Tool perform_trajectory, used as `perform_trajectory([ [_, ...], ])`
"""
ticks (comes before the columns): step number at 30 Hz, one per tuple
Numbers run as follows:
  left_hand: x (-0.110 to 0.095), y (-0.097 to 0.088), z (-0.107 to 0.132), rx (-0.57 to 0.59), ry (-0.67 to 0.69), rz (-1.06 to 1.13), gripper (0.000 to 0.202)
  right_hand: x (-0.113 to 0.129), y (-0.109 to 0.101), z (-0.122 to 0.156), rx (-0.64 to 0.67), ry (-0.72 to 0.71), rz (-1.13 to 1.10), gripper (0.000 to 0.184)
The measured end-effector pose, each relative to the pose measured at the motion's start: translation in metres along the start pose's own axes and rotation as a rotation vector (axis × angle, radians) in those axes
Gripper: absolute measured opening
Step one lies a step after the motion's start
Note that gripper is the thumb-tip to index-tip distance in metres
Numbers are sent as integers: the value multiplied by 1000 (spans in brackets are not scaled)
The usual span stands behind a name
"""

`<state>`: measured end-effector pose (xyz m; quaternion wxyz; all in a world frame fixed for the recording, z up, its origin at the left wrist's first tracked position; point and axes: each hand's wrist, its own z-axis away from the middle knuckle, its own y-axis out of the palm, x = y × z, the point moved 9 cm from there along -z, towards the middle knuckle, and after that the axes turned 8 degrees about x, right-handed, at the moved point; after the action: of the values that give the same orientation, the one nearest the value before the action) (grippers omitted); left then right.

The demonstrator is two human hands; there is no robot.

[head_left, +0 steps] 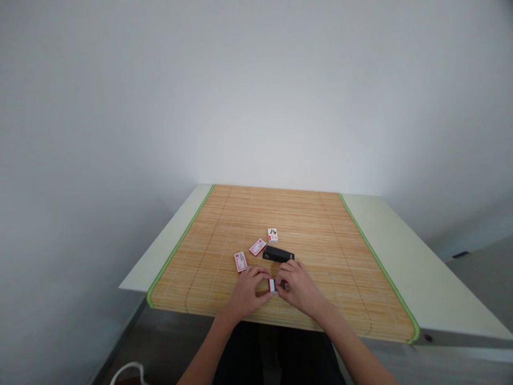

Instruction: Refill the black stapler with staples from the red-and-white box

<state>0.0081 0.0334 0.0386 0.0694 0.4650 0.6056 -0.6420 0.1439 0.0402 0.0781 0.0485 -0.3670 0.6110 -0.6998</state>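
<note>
My left hand is closed on a small red and white box near the front edge of the mat, thumb below and fingers above its left end. A dark part shows toward the middle of that box. Over its right side, my right hand has its fingertips pinched together; what lies between them is hidden. Just beyond the right hand lies a long black object, perhaps a stapler. A red and white box lies close to the left hand's fingers.
Another red and white box lies tilted farther back, beside a white box with a dark picture. A bamboo mat with green edging covers the middle of the white table. A plain wall stands behind. A white cable shows at lower left.
</note>
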Motion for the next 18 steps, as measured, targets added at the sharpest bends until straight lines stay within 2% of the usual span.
perform_trajectory([
  [4, 0, 0, 0, -7, -3, -1, 34, -2, 7, -4, 30, -2, -35, 12],
  [14, 2, 0, 0, -15, -6, 7, 35, -12, 10, -4, 25, -42, -50, 10],
  [18, 2, -1, 0, -16, -18, 14, 37, -13, 1, -8, 9, -81, -91, 10],
])
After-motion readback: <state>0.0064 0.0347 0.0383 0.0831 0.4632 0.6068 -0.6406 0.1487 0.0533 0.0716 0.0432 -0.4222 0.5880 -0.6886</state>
